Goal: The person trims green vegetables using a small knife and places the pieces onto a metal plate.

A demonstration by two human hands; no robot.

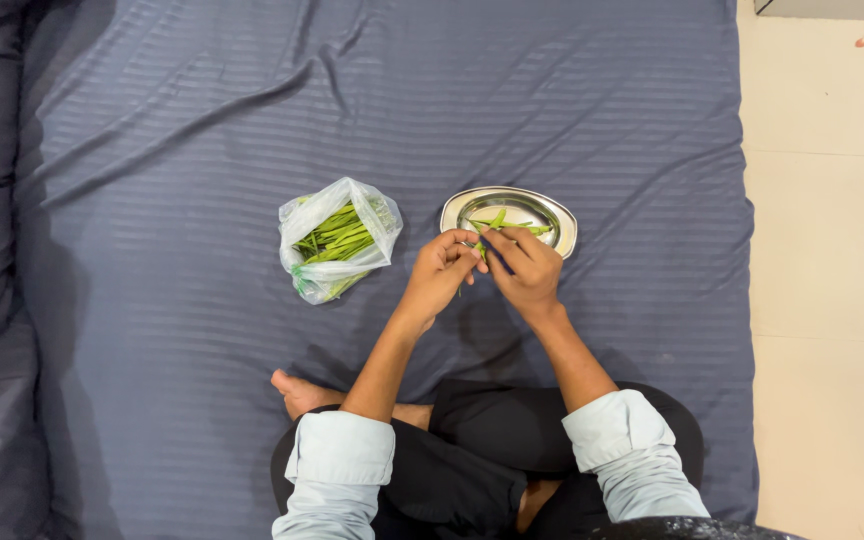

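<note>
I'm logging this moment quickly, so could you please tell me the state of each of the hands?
Left hand: closed, fingers pinching a green bean.
Right hand: closed on the same green bean, above the steel plate.

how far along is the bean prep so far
Done: only a few green pieces lie in the steel plate. In hand: the left hand and right hand pinch one bean together over the plate. Left: the plastic bag still holds most of the beans.

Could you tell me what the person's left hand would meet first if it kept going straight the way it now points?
Probably the right hand: the left hand points rightward at it, fingertips already meeting around a green bean.
</note>
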